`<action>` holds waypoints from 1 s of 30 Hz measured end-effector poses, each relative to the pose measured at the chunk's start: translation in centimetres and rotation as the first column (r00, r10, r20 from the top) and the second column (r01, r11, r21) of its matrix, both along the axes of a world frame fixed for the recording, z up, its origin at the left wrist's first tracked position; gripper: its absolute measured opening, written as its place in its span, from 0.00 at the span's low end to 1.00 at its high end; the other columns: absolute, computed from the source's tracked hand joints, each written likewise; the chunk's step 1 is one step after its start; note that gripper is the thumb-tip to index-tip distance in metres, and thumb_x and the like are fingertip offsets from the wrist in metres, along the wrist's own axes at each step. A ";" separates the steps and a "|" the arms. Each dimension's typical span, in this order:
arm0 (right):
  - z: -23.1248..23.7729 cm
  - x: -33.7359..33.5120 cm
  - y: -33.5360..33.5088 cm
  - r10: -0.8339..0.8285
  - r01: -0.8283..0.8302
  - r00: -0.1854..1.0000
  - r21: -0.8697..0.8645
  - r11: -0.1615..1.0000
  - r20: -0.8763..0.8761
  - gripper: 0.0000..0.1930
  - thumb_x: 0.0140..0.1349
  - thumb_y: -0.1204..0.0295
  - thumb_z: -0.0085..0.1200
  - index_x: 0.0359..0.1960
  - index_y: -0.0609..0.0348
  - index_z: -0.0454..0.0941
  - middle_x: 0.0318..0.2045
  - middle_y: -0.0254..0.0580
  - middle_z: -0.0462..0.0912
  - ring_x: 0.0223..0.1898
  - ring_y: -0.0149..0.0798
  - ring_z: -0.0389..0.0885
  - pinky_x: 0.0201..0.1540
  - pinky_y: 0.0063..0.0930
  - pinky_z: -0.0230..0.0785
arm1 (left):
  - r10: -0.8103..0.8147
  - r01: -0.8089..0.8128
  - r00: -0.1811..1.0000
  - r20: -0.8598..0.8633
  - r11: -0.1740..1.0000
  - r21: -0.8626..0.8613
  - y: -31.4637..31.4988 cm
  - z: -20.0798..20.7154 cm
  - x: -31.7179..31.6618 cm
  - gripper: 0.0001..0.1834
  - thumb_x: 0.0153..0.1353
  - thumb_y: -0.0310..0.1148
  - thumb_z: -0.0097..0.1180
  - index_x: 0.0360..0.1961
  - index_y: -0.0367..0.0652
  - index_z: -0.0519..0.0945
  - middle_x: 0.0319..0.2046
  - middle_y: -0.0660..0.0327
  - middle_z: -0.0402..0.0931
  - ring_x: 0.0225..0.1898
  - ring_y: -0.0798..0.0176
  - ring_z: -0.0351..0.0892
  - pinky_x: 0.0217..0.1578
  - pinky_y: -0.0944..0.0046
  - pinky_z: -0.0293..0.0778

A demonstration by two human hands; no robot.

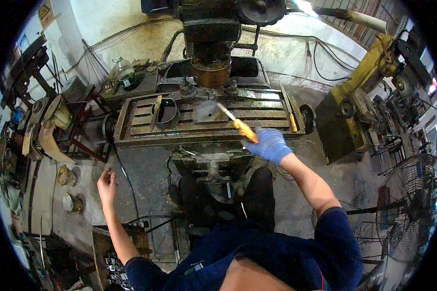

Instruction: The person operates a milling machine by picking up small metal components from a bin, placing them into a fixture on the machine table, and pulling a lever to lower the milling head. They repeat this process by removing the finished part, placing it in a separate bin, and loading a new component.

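We locate the yellow-handled tool (245, 130) in the right hand (269, 144), projecting from the thumb side of the fist toward the upper left. We see the fingers closed around the lower end of its handle. The shaft runs forward above the slotted machine table (260, 112), and its far end lies over the right part of a flat grey plate (200, 116). That end is blurred; we cannot tell whether it touches the plate.

We observe the right hand in a blue glove, back upward, at the near edge of the table. The bare right forearm extends from the lower right up and to the left.

We find the left hand (107, 185) bare and free, fingers loosely bent and parted, above the floor left of the table and well apart from the plate. Its forearm rises from the lower edge, leaning left.

We note a dark pan (169, 114) on the table, left of the plate, and a second yellow-handled tool (293, 121) at the right end. The spindle head (211, 72) stands above and behind the plate.
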State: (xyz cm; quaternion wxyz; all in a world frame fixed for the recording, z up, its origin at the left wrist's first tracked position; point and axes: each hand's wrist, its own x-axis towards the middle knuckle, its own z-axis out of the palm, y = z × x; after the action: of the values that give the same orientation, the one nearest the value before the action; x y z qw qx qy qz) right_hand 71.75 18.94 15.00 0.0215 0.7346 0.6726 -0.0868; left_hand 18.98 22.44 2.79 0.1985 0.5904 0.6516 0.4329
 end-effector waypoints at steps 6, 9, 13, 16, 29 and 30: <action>-2.6 -1.4 8.7 -0.029 0.030 0.998 -0.027 0.999 0.047 0.26 0.51 0.46 0.47 0.35 0.57 0.79 0.36 0.47 0.80 0.39 0.46 0.79 0.40 0.38 0.70 | 0.036 -0.036 0.999 0.014 0.999 -0.034 -1.3 2.1 -0.9 0.20 0.58 0.32 0.52 0.50 0.32 0.71 0.23 0.61 0.72 0.20 0.72 0.68 0.20 0.69 0.67; -2.2 -2.8 11.0 -0.008 0.008 0.999 0.005 1.000 0.046 0.22 0.48 0.51 0.49 0.34 0.58 0.79 0.35 0.49 0.80 0.38 0.48 0.79 0.41 0.38 0.70 | 0.129 -0.129 0.991 0.029 0.992 -0.004 -4.8 2.2 -5.3 0.20 0.59 0.32 0.51 0.49 0.30 0.71 0.18 0.62 0.70 0.18 0.72 0.67 0.19 0.70 0.66; -2.4 -4.1 9.7 0.043 -0.042 0.998 0.014 0.999 -0.043 0.25 0.47 0.50 0.51 0.34 0.61 0.78 0.33 0.54 0.80 0.37 0.51 0.78 0.40 0.39 0.69 | 0.466 -0.465 0.884 0.034 0.885 -0.036 -13.6 1.3 -12.3 0.18 0.57 0.34 0.54 0.46 0.33 0.74 0.24 0.62 0.74 0.17 0.74 0.66 0.18 0.72 0.65; -3.9 -2.4 7.1 0.249 -0.227 0.956 0.149 0.963 -0.155 0.22 0.50 0.54 0.54 0.29 0.67 0.75 0.22 0.57 0.76 0.25 0.52 0.75 0.29 0.41 0.64 | 0.690 -0.697 0.707 0.156 0.717 -0.017 -22.0 -1.5 -17.3 0.16 0.52 0.29 0.54 0.42 0.33 0.77 0.21 0.63 0.74 0.23 0.73 0.71 0.23 0.72 0.67; -3.6 1.5 1.0 0.060 -0.087 0.850 -0.026 0.996 -0.524 0.11 0.51 0.69 0.59 0.30 0.64 0.74 0.18 0.32 0.73 0.19 0.24 0.67 0.20 0.23 0.61 | 0.616 -0.860 0.500 -0.609 0.438 -0.263 -31.3 -5.7 -17.5 0.23 0.47 0.40 0.58 0.46 0.45 0.75 0.38 0.52 0.77 0.40 0.53 0.77 0.41 0.56 0.72; -3.1 0.7 0.4 0.018 -0.058 0.866 -0.065 0.996 -0.500 0.11 0.51 0.69 0.59 0.30 0.64 0.74 0.18 0.32 0.73 0.19 0.24 0.67 0.21 0.23 0.62 | 0.586 -0.882 0.462 -0.666 0.385 -0.273 -30.1 -5.0 -15.9 0.23 0.47 0.43 0.58 0.45 0.45 0.76 0.39 0.51 0.77 0.41 0.52 0.76 0.42 0.55 0.72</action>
State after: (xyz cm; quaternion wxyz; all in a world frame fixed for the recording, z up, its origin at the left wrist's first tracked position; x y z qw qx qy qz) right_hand 72.41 19.38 11.85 -0.1228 0.6725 0.6656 -0.2994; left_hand 3.05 -7.65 -2.19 -0.0144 0.2126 0.9725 0.0937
